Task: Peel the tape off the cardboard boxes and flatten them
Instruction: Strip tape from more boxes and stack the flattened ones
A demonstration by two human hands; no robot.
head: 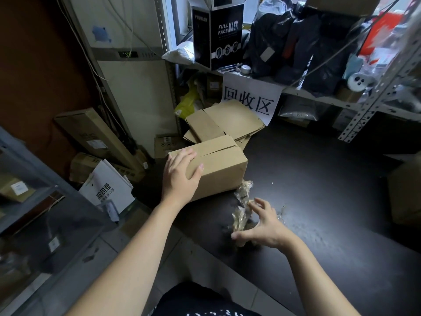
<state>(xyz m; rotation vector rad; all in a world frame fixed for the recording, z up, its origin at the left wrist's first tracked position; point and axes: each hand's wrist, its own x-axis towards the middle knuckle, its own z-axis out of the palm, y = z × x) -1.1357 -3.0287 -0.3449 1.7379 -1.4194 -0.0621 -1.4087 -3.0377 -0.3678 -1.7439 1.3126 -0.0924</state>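
A closed brown cardboard box [218,165] stands on the dark table [319,190], its top flaps meeting at a seam. My left hand [182,176] rests on the box's near left corner, fingers over the top and thumb on the front face. A crumpled wad of peeled clear tape [242,206] lies on the table just right of the box's front. My right hand [262,224] hovers over the tape with spread fingers, touching or nearly touching it. Behind the box lies a stack of flattened cardboard boxes [227,120].
A metal shelf [319,94] with black bags and a black mask box [218,33] stands behind the table, with a white paper sign [250,96] hanging from it. Cartons and a white box [107,190] sit on the floor at left. Another cardboard box [405,190] is at the right edge.
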